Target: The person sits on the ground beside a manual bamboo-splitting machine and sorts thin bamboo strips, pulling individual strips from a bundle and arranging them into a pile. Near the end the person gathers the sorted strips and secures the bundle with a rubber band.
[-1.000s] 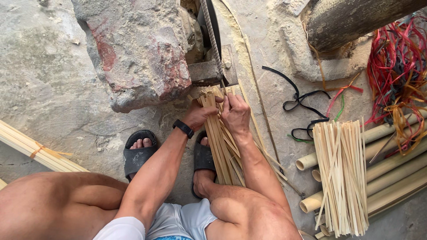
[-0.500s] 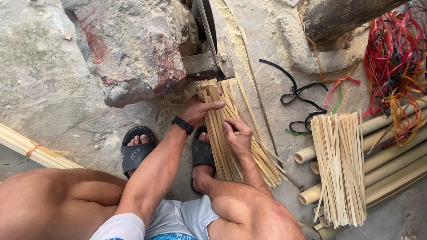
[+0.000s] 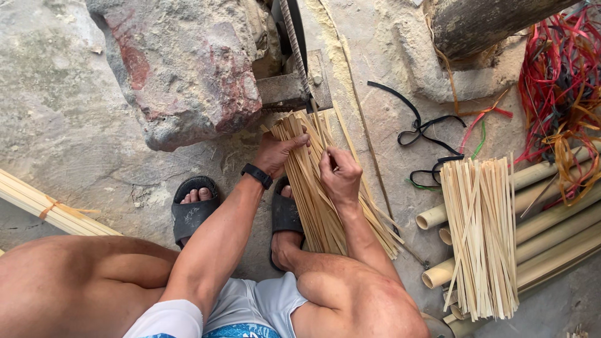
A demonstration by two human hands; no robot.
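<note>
Lying fanned on the concrete floor (image 3: 75, 125) betw. the feet: loose bundle of bamboo strips (image 3: 316, 188), top ends reaching up to the rusty blade assembly (image 3: 294, 75) beside the big rock (image 3: 188, 69).

Left hand (image 3: 278, 153) w/ black wristband (image 3: 257, 176) resting on bundle's upper left; fingers (image 3: 299, 141) stretched nearly flat, spreading across the strip tops, pressing rather than clasping.

Right hand (image 3: 339, 175) sitting on bundle's mid-right; fingers (image 3: 327, 161) curled tight, pinching what looks like one or two thin strips; exact count not readable. Strips running under both palms and out below the wrists toward the knee.

Left foot in black sandal (image 3: 194, 209) just left of bundle. Second strip bundle (image 3: 479, 235) leaning on bamboo poles (image 3: 551, 219), well apart to the right. Red plastic ties (image 3: 563, 75) top right.
</note>
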